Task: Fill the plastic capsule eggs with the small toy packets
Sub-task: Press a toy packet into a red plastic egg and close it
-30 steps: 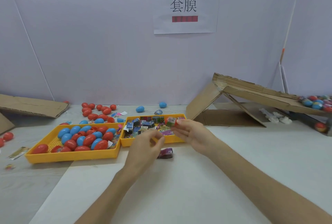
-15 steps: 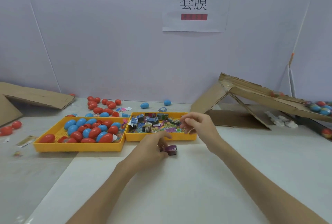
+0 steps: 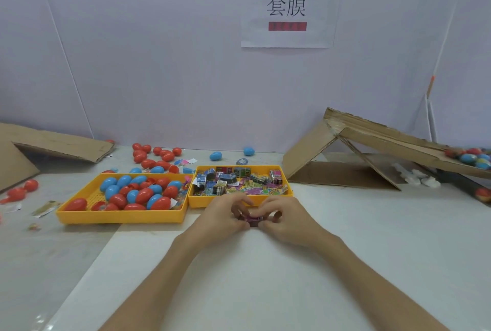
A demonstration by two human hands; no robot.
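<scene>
— Purple packet [image 3: 252, 218]! The fingers [image 3: 240, 203] of the left hand [image 3: 224, 220] and the right hand [image 3: 285, 221] both pinch it, down on the white surface [image 3: 265, 277], mid frame.
— A second ago the right hand held an egg up high.
— Gone now. I think that one is done. This packet needs a new one from the eggs [image 3: 125, 180] in the yellow tray [image 3: 119, 217], left of middle.
</scene>
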